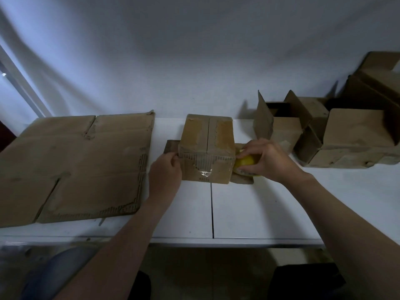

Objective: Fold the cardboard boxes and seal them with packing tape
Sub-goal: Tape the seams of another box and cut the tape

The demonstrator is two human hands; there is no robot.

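Holding tape roll (244, 163), seemingly against box (207, 146).

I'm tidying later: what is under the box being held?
Flat cardboard flaps poke out from under the box at its left and right, on the table. Beneath its middle is covered.

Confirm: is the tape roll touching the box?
Touching. The head view shows the tape roll, gripped by the right hand, butted against the right side of the box with no gap between them.
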